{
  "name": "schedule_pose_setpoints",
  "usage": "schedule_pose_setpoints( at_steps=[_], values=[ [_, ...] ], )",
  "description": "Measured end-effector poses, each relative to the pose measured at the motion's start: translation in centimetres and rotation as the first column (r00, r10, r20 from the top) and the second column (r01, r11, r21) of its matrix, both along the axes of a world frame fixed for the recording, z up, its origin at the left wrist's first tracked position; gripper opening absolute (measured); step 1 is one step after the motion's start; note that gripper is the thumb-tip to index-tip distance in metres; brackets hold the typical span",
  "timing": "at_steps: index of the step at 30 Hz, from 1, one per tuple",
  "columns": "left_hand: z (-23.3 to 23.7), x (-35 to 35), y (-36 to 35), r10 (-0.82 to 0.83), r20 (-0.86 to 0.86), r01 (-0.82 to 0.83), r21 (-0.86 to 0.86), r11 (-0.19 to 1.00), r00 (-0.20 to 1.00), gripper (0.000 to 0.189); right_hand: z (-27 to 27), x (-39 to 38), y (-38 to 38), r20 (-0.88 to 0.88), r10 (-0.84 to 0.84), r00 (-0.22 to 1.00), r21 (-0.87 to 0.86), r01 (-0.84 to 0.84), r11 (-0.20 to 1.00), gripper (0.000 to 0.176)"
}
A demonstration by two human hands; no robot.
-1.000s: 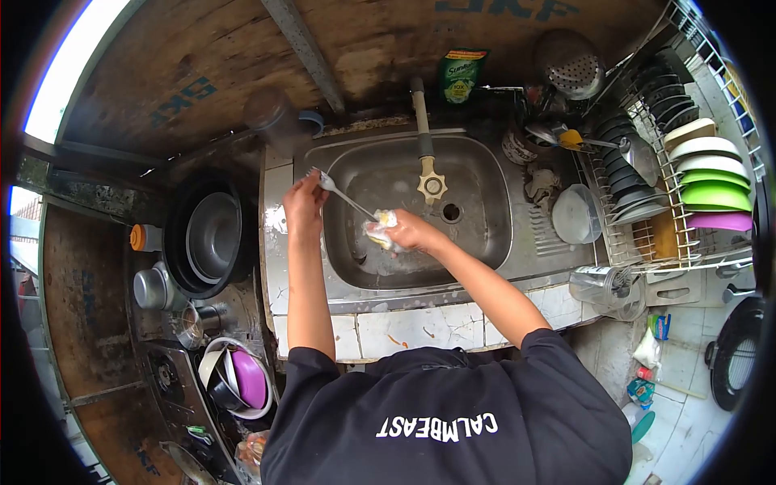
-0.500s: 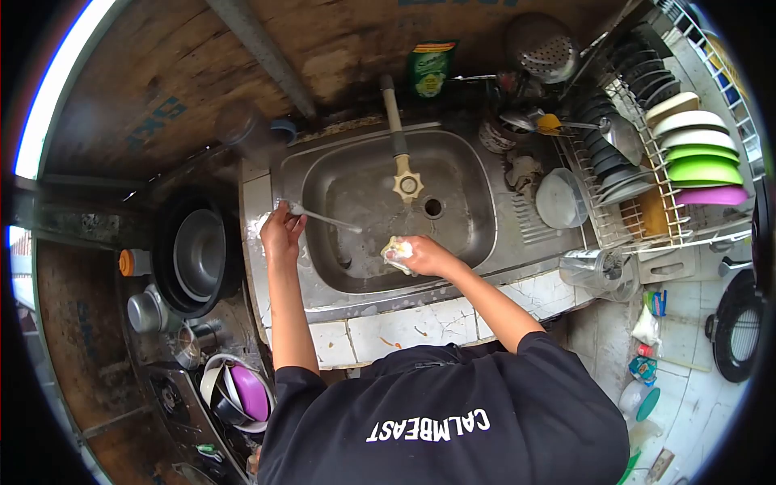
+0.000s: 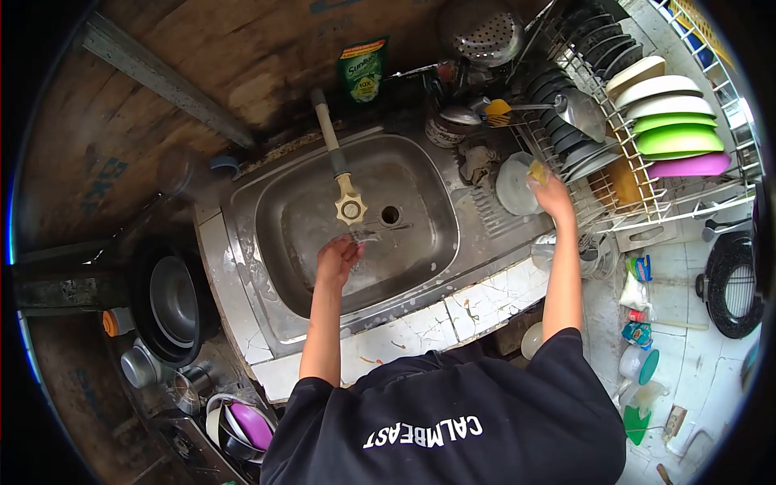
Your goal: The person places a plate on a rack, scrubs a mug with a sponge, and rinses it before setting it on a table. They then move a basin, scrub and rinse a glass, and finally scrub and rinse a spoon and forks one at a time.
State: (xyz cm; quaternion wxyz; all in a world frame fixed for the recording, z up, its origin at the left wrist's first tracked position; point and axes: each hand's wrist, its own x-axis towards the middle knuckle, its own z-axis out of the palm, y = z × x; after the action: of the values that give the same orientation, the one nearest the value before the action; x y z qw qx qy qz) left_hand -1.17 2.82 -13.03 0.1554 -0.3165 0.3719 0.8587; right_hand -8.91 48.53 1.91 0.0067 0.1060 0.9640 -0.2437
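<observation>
My left hand [image 3: 339, 260] is over the metal sink [image 3: 279, 234], just below the tap [image 3: 350, 208]. Its fingers are closed on a thin, pale utensil [image 3: 365, 237], which reaches toward the drain. On the right, my right hand [image 3: 551, 194] grips a yellowish sponge [image 3: 537, 172] at the rim of a round translucent bowl [image 3: 513, 186]. That bowl rests on the ribbed drainboard [image 3: 487, 212]. A crumpled cloth [image 3: 478, 162] lies beside it.
A wire rack [image 3: 630, 153] with several plates stands at the right. A green soap pouch [image 3: 361, 71] is behind the sink. Dark pans [image 3: 174, 303] and a basin of dishes [image 3: 242, 424] are at the left.
My right hand has moved right with the sponge, from the sink to the bowl. My left hand has moved right, under the tap, with the utensil. The camera view has shifted.
</observation>
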Motion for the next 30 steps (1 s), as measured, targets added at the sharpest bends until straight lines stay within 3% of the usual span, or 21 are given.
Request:
schedule_pose_setpoints(
  at_steps=[3, 5, 6, 7, 8, 11, 13, 14, 16, 17, 20, 24, 26, 30],
  values=[
    [0.7, -1.2, 1.7, -0.078, 0.008, 0.078, 0.012, 0.997, 0.997, 0.016, -2.2, 0.3, -4.3, -0.046, 0.033, 0.998, 0.027, -0.032, 0.999, 0.040],
    [0.8, -1.3, 2.6, -0.048, 0.005, 0.047, 0.054, 0.997, 0.999, 0.017, -4.2, 2.2, -9.4, 0.070, 0.218, 0.973, -0.307, -0.187, 0.933, 0.038],
    [0.9, -1.5, 3.1, -0.016, -0.007, 0.017, 0.099, 0.995, 1.000, 0.017, -5.8, 2.7, -12.3, 0.358, 0.281, 0.891, -0.626, 0.005, 0.780, 0.042],
    [0.5, -1.5, 3.6, -0.017, -0.006, 0.018, 0.094, 0.995, 1.000, 0.017, -7.8, 3.7, -15.3, 0.407, 0.388, 0.827, -0.758, 0.069, 0.648, 0.046],
    [-0.1, -1.3, 4.0, 0.009, -0.015, -0.007, 0.107, 0.994, 1.000, 0.017, -11.8, 4.6, -17.8, 0.451, 0.430, 0.782, -0.853, 0.236, 0.466, 0.049],
    [-0.1, -0.3, 4.9, 0.055, -0.026, -0.053, 0.094, 0.994, 0.998, 0.017, -15.5, 4.3, -24.9, 0.504, 0.377, 0.777, -0.849, 0.365, 0.382, 0.038],
    [0.3, 0.7, 4.7, 0.078, -0.031, -0.076, 0.061, 0.995, 0.996, 0.017, -18.6, 2.2, -27.5, 0.378, 0.430, 0.820, -0.853, 0.489, -0.183, 0.024],
    [0.4, 1.2, 4.5, 0.077, -0.046, -0.078, -0.012, 0.997, 0.996, 0.015, -19.0, 1.4, -28.9, 0.367, 0.440, 0.820, -0.851, 0.486, -0.196, 0.024],
    [0.6, 2.5, 3.6, 0.077, -0.074, -0.088, -0.150, 0.985, 0.994, 0.012, -17.9, -0.5, -31.1, 0.526, 0.156, 0.836, -0.746, 0.542, -0.386, 0.013],
    [0.7, 3.2, 3.0, 0.060, -0.077, -0.073, -0.175, 0.982, 0.995, 0.013, -17.6, -1.7, -31.9, 0.639, 0.127, 0.759, -0.653, 0.622, -0.433, 0.013],
    [1.6, 5.1, 1.9, -0.012, -0.062, -0.004, -0.241, 0.971, 0.998, 0.013, -19.1, -2.8, -33.0, 0.627, 0.035, 0.778, -0.674, 0.564, -0.477, 0.011],
    [1.6, 5.9, 1.3, -0.009, -0.031, 0.000, -0.281, 0.960, 0.999, 0.012, -19.0, 0.9, -35.3, 0.590, 0.038, 0.807, -0.729, 0.551, -0.406, 0.011],
    [0.3, 5.6, 0.6, -0.029, -0.082, 0.001, -0.318, 0.948, 0.996, 0.011, -18.9, 3.4, -35.7, 0.434, 0.362, 0.825, -0.830, 0.523, -0.197, 0.017],
    [1.8, 7.1, 0.9, -0.078, -0.060, 0.052, -0.351, 0.935, 0.995, 0.012, -19.4, 0.2, -35.2, 0.584, 0.254, 0.771, -0.783, 0.617, -0.075, 0.022]
  ],
)
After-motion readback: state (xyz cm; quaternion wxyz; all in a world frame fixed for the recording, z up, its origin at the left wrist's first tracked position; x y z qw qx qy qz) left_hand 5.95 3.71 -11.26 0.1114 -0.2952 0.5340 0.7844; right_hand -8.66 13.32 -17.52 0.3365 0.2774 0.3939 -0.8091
